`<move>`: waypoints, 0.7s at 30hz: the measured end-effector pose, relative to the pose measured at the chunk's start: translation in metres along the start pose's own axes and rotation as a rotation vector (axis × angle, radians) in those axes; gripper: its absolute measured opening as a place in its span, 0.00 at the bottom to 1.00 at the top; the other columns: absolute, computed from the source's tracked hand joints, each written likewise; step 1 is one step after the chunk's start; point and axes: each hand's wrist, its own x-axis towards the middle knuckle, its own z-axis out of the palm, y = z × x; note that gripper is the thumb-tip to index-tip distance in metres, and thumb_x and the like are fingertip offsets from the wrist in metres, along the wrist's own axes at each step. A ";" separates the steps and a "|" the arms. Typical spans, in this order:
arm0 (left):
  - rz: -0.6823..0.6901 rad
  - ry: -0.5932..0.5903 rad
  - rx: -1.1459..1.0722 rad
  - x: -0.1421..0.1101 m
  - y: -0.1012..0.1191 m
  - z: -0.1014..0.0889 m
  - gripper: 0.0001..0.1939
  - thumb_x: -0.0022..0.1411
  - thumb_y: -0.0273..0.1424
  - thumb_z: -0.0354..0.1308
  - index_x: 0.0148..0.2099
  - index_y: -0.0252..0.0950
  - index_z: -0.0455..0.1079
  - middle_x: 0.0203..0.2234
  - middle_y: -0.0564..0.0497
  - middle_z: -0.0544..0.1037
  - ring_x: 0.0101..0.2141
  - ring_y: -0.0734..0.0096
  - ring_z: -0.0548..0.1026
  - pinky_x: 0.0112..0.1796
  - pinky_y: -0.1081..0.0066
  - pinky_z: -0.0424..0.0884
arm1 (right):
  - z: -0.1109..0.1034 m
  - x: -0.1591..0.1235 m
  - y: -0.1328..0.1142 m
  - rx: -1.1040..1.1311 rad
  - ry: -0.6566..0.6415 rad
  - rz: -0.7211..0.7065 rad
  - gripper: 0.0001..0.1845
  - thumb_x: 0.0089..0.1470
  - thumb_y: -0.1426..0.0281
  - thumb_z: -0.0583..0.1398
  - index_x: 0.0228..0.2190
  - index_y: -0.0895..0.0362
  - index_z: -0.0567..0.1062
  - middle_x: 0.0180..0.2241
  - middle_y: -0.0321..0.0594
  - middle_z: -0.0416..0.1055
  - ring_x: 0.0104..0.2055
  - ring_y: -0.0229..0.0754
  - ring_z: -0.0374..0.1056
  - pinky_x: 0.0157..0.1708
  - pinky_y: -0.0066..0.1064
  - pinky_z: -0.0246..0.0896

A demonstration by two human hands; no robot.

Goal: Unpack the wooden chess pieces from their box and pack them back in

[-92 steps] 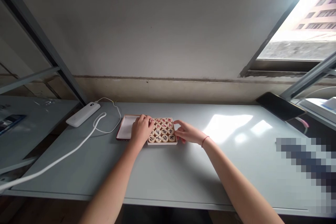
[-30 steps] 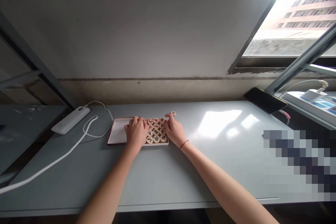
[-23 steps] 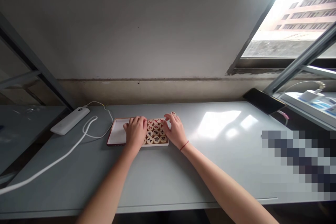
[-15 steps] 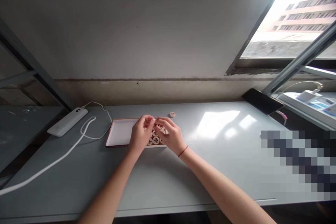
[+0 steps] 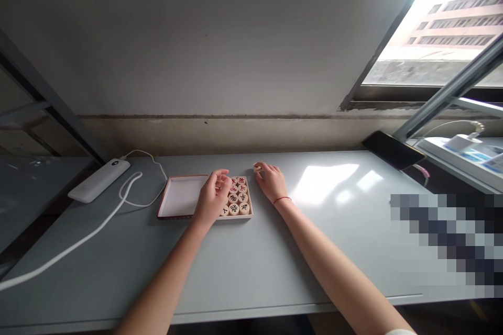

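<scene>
An open box (image 5: 252, 209) holds rows of round Chinese chess pieces (image 5: 243, 197) with red and black characters. Over its left part hovers my left hand (image 5: 212, 196), fingers curled but apart, nothing seen between them; it hides some pieces. My right hand (image 5: 273, 182) is behind the box's right corner, thumb and fingertips closed on a Chinese chess piece (image 5: 257, 167) at the desk. Whether one or two pieces are under those fingers I cannot tell. The box lid (image 5: 183, 196) lies inside-up against the box's left side.
A white power bank (image 5: 100, 180) with a white cable (image 5: 94, 241) lies at the left of the grey desk (image 5: 243, 272). At the back right a dark phone (image 5: 393, 150) leans near the metal frame. Sunlight patches fall on the desk. A blurred-out area covers the right edge.
My hands met above the box half a second ago and are now apart. My right hand has moved right and back to the loose chess piece; my left stays over the box.
</scene>
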 end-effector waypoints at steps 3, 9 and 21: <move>-0.003 -0.013 0.019 0.000 0.000 -0.002 0.13 0.62 0.39 0.51 0.45 0.39 0.67 0.37 0.49 0.74 0.39 0.68 0.74 0.37 0.71 0.71 | 0.000 0.000 0.000 -0.008 -0.013 0.005 0.13 0.55 0.71 0.54 0.42 0.53 0.74 0.38 0.42 0.76 0.41 0.48 0.66 0.39 0.35 0.59; -0.016 -0.006 0.040 0.001 0.001 -0.004 0.13 0.61 0.39 0.52 0.44 0.38 0.69 0.37 0.49 0.75 0.39 0.66 0.75 0.37 0.70 0.72 | -0.001 0.001 0.001 -0.002 -0.019 0.025 0.10 0.55 0.70 0.54 0.39 0.52 0.72 0.34 0.41 0.76 0.38 0.48 0.66 0.36 0.34 0.58; 0.136 0.081 0.473 0.005 -0.006 -0.010 0.11 0.63 0.33 0.49 0.42 0.38 0.71 0.36 0.48 0.77 0.38 0.63 0.73 0.40 0.66 0.68 | -0.016 -0.006 -0.018 -0.006 0.099 -0.006 0.08 0.55 0.68 0.55 0.37 0.55 0.71 0.42 0.47 0.72 0.45 0.50 0.64 0.42 0.37 0.59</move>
